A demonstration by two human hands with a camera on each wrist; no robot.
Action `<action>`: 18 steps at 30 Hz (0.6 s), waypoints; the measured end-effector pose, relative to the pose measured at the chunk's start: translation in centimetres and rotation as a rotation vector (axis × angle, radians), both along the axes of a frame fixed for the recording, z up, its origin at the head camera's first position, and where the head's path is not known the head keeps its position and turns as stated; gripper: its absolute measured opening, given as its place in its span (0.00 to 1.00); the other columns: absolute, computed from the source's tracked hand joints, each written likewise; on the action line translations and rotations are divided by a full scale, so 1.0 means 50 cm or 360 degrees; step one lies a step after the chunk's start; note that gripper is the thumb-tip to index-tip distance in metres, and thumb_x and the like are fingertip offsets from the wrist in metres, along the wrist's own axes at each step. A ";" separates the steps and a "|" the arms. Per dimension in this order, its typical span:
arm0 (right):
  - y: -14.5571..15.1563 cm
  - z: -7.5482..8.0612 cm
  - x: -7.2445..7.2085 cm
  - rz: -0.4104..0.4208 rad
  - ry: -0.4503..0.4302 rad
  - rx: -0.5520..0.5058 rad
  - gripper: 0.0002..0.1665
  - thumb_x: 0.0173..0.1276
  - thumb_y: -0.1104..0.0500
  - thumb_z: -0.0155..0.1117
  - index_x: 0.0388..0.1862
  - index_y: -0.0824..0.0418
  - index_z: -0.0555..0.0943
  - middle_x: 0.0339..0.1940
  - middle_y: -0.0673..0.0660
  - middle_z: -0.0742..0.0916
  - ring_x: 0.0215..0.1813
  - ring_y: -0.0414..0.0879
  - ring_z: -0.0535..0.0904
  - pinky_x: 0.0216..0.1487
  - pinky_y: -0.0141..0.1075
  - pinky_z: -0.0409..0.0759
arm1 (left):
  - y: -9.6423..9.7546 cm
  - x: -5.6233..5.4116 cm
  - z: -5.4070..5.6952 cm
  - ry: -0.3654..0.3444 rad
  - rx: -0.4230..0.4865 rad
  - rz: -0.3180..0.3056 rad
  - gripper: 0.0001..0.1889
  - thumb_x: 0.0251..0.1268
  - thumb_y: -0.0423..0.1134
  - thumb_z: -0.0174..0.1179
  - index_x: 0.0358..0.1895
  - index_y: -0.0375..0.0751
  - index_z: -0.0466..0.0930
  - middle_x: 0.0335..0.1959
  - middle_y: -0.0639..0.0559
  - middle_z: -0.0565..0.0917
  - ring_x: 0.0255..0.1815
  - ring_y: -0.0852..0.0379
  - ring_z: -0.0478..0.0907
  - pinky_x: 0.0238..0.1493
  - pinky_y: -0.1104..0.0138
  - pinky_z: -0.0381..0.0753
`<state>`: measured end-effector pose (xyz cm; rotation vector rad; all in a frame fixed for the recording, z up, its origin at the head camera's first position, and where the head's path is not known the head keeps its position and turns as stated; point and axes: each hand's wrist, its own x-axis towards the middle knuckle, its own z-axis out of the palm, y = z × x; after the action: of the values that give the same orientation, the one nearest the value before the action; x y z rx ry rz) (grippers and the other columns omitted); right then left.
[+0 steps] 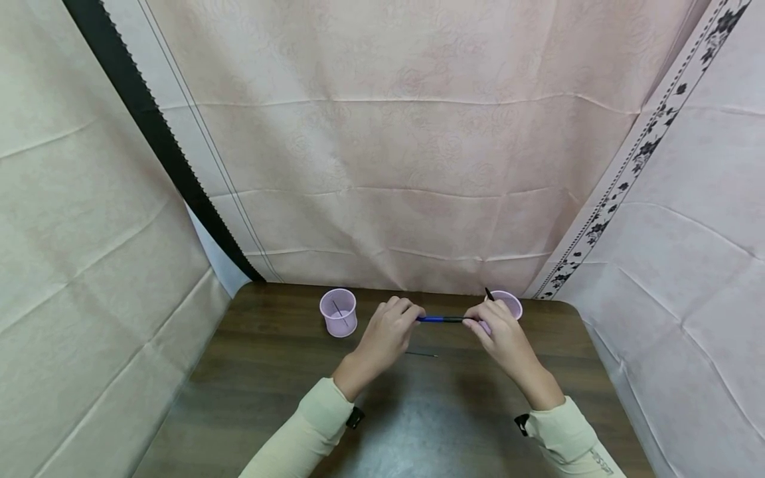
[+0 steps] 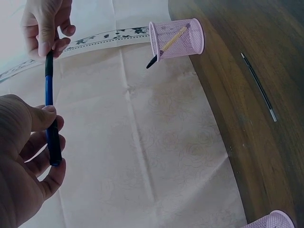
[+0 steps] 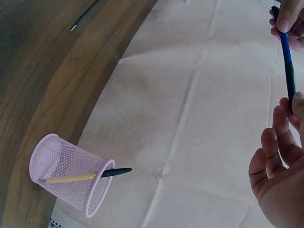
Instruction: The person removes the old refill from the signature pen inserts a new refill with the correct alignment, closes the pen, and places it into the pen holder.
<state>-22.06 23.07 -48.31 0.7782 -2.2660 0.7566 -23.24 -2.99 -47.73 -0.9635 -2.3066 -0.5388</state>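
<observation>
A blue pen (image 1: 441, 319) with a dark grip section is held level between both hands above the table. My left hand (image 1: 388, 332) grips its blue barrel, thumb on one side and curled fingers on the other. With thumb and fingertips, my right hand (image 1: 501, 335) pinches the dark end. A thin pen refill (image 2: 259, 88) with a pale end lies on the table below the hands. In the right wrist view, a yellow pen with a black end (image 3: 71, 178) leans inside a pink mesh cup (image 3: 71, 159).
A second pink mesh cup (image 1: 338, 325), holding a thin dark stick, stands at the back left of the wooden table (image 1: 263, 372). The first cup is at the back right, partly behind my right hand. Patterned cloth (image 1: 388, 146) hangs behind and at both sides.
</observation>
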 end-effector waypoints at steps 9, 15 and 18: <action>0.006 0.005 0.005 -0.0032 -0.0044 0.0038 0.14 0.61 0.65 0.76 0.46 0.59 0.87 0.40 0.49 0.87 0.44 0.47 0.77 0.48 0.36 0.70 | -0.003 -0.001 -0.005 0.0012 0.0031 -0.0015 0.07 0.66 0.32 0.69 0.45 0.45 0.85 0.38 0.55 0.85 0.40 0.55 0.79 0.39 0.64 0.75; 0.008 0.010 0.003 0.0021 -0.0030 0.0032 0.17 0.56 0.67 0.79 0.43 0.60 0.84 0.39 0.51 0.86 0.45 0.47 0.78 0.51 0.36 0.71 | -0.003 0.000 -0.002 -0.0026 0.0024 -0.0013 0.07 0.67 0.32 0.68 0.45 0.44 0.85 0.38 0.55 0.85 0.41 0.55 0.79 0.39 0.64 0.75; 0.007 0.010 0.001 0.0045 0.0011 0.0034 0.17 0.54 0.70 0.80 0.40 0.60 0.83 0.37 0.51 0.85 0.43 0.46 0.78 0.50 0.34 0.71 | -0.002 0.000 -0.001 -0.0019 0.0025 -0.0019 0.07 0.67 0.32 0.68 0.45 0.45 0.85 0.38 0.55 0.85 0.40 0.55 0.79 0.39 0.64 0.75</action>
<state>-22.02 23.40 -47.80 0.8235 -2.2647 0.7427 -23.23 -3.08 -47.80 -0.9697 -2.3051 -0.5686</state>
